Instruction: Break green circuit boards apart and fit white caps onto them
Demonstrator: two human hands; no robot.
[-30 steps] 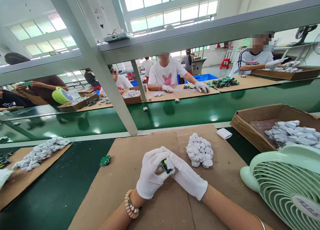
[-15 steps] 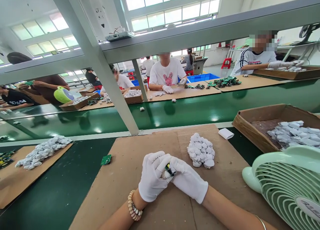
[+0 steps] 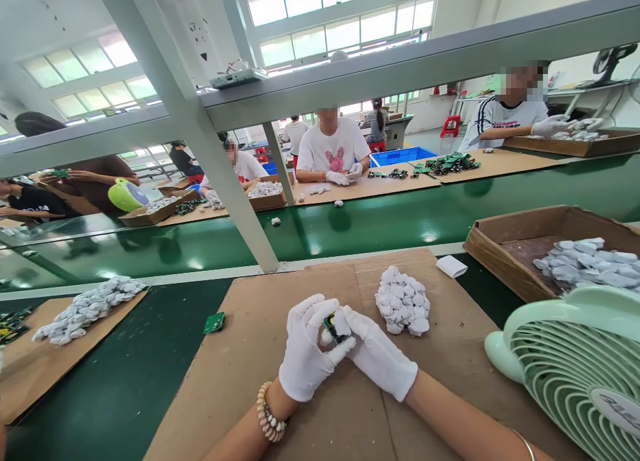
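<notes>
My left hand (image 3: 306,354), in a white glove, curls its thumb and fingers round a small green circuit board (image 3: 331,329) with a yellow part on it. A small white piece (image 3: 341,324) lies against that board. The fingertips of my gloved right hand (image 3: 381,355) pinch at this white piece from the right side. Both hands are over a brown cardboard sheet (image 3: 270,301). Behind my right hand, a pile of white pieces (image 3: 403,301) sits on the cardboard. Another green circuit board (image 3: 214,323) rests at the sheet's left edge.
A pale green fan (image 3: 575,367) stands at right, before a cardboard box (image 3: 505,267) holding white pieces. A folded white item (image 3: 451,267) lies at the sheet's back edge. A metal post (image 3: 225,187) rises beyond it. Co-workers sit across the green conveyor belt (image 3: 400,214).
My left hand has opened its grip somewhat and turned the board, whose white piece shows more now. My right fingers have shifted onto its right side. Items on the far belt have moved slightly left.
</notes>
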